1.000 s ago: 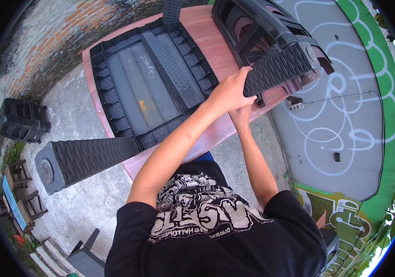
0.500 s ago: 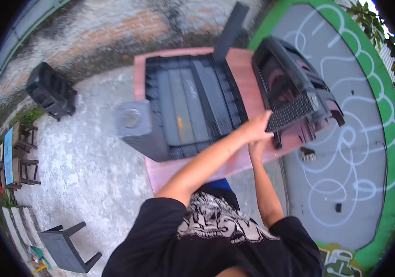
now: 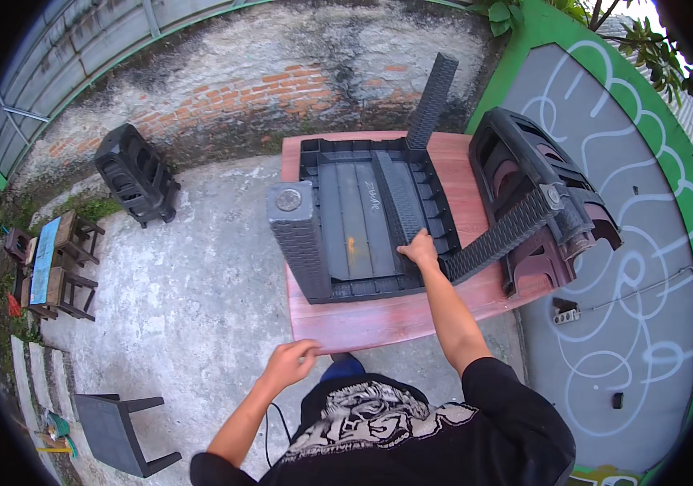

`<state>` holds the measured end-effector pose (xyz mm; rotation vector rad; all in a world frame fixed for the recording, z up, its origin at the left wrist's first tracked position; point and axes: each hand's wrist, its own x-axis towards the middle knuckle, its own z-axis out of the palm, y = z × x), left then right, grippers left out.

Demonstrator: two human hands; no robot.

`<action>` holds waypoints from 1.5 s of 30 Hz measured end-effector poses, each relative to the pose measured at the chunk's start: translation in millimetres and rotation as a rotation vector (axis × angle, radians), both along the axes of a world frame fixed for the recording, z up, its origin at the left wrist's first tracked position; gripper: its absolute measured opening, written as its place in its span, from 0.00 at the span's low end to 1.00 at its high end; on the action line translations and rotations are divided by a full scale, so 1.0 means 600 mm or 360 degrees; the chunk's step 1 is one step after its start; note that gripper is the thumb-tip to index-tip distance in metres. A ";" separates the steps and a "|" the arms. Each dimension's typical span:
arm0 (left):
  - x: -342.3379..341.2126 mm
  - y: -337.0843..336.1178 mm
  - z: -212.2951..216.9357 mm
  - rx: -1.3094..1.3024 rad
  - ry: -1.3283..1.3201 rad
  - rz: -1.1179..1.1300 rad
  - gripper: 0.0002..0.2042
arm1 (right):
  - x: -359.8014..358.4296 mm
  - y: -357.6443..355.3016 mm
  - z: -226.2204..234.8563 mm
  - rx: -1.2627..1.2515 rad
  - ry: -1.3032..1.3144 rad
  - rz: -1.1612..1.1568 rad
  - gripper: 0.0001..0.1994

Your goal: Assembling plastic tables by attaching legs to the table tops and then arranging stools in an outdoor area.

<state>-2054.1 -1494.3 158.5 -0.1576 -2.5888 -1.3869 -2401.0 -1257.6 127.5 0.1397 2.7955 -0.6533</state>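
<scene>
A black plastic table point(image 3: 341, 219) lies upside down, its underside up. Three woven-pattern legs stand from its corners: a near left leg point(image 3: 298, 247), a far right leg point(image 3: 430, 101) and a near right leg point(image 3: 504, 239) slanting right. A loose leg point(image 3: 396, 198) lies inside the underside. My right hand point(image 3: 422, 249) grips that loose leg's near end, thumb and fingers around it. By the front edge of the reddish wooden table point(image 3: 362, 326) below, my left hand point(image 3: 289, 363) holds nothing, fingers loosely bent; whether it touches the edge I cannot tell.
Stacked black and brown plastic stools point(image 3: 537, 198) lie on the right of the wooden table. More black stools point(image 3: 136, 174) stand near the brick wall. A small dark table point(image 3: 115, 433) is at lower left, and a blue-topped bench point(image 3: 45, 259) with wooden stools at far left.
Both hands have left the near right leg. My right hand has moved to the loose leg and taken its end; my left hand has drawn back to the wooden table's front edge.
</scene>
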 end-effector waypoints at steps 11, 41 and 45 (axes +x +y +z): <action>0.061 -0.225 0.127 0.0354 0.0268 0.0849 0.09 | 0.080 -0.047 0.196 -0.2231 -0.0341 0.0312 0.28; -0.632 -0.545 0.478 0.2049 0.0337 -0.1778 0.39 | 0.226 -0.594 0.371 -0.2279 0.0437 0.0284 0.31; -0.692 -0.597 0.428 0.1874 0.0489 -0.1330 0.40 | 0.158 -0.660 0.274 -0.2139 0.0769 -0.0049 0.31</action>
